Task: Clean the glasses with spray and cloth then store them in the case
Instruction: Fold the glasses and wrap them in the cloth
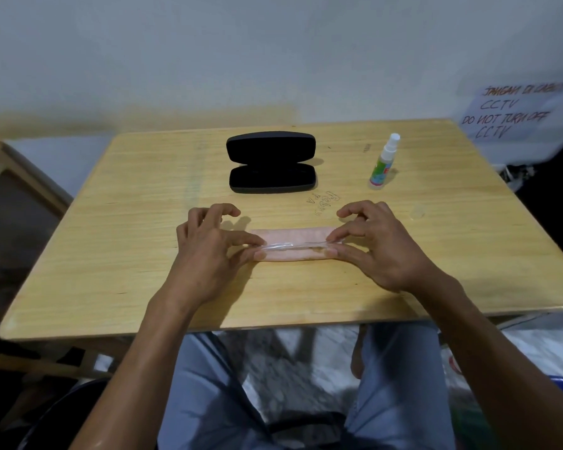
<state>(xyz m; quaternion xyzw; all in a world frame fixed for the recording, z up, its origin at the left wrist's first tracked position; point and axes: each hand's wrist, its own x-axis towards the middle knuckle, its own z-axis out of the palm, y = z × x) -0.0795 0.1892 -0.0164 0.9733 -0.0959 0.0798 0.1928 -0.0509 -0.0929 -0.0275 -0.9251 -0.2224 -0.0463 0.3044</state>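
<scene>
A folded pink cloth (290,237) lies flat on the wooden table (127,222), near its front middle. On the cloth sit clear-framed glasses (293,246), folded and hard to make out. My left hand (208,251) pinches their left end with thumb and forefinger. My right hand (376,245) pinches the right end the same way. Behind them a black glasses case (271,162) stands open, its lid up; its dark inside is hard to see into. A small spray bottle (384,162) with a white nozzle stands upright to the right of the case.
A white wall runs behind the table, with a handwritten paper notice (514,113) at the right. A wooden frame (17,177) stands left of the table. My knees in light trousers show below the front edge.
</scene>
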